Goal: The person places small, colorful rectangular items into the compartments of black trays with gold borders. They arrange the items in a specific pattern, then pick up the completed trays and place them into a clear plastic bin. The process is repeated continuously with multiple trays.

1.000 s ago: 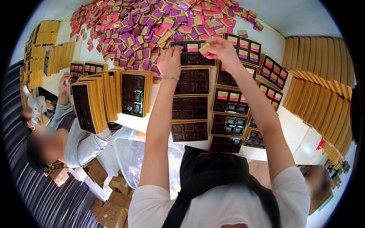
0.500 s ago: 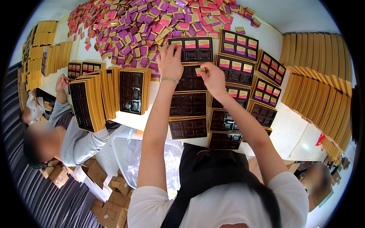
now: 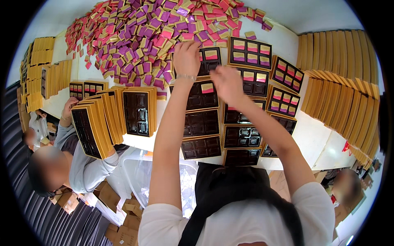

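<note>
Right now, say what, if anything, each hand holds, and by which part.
Cannot tell: the right hand is blurred, the left hand hides its fingertips, and nothing shows clearly in either grip.

Left forearm (image 3: 170,141) stretched forward, nearly straight; left hand (image 3: 187,61) palm down, fingers (image 3: 190,46) bent. Right forearm (image 3: 266,126) slanting inward; right hand (image 3: 228,85) motion-blurred, near left, closer to torso (image 3: 250,213), grip unclear.

A plain off-white wall (image 3: 316,15) rises behind the long white table (image 3: 305,133) at far right; dark grey ribbed sheeting (image 3: 74,219) spans the left, with brown cardboard boxes (image 3: 126,235) near left.
</note>
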`<state>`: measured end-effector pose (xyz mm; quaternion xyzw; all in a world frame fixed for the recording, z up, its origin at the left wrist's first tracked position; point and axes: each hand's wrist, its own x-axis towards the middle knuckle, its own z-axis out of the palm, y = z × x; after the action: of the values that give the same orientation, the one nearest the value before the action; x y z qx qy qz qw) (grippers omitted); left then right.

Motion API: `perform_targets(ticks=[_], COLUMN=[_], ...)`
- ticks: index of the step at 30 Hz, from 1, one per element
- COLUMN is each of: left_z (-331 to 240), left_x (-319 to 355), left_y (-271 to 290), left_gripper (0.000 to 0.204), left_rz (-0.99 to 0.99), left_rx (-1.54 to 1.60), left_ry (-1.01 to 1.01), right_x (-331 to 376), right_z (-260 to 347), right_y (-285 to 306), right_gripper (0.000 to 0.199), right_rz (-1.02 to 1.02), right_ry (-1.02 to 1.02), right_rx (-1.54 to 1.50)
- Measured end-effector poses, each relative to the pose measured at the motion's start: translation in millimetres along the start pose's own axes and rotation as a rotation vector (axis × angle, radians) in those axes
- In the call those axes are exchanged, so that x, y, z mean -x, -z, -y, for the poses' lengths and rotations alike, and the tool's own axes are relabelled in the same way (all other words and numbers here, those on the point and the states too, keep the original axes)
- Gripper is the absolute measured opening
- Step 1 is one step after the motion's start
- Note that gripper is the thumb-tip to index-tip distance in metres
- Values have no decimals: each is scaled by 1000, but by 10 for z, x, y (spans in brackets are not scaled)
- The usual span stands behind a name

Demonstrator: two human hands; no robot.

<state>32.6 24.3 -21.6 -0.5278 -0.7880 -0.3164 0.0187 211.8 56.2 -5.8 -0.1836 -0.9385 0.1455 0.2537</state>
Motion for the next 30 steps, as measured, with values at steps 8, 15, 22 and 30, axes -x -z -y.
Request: perform_targets(ticks=[8,15,22,30], left_z=[-407,-30,4,-28], left_x=[-818,-938,-815,-79], left_y=[-453,-425,-247,469], left_gripper=[59,42,29,19], left_rz=[440,630,395,383], left_rx=[-242,-305,629,1122], left_ry=[-106,-236,489,724], right_x=[-1038,-1101,-1023,-993], right_z=[-1641,-1698,-1656,-902], right_y=[-134,-77,-135,396], right_gripper=[31,33,21,23], right_rz=[135,373,367,252], right_ry=[-355,-253,-85,-668], right_rx=[184,150,382,-1052])
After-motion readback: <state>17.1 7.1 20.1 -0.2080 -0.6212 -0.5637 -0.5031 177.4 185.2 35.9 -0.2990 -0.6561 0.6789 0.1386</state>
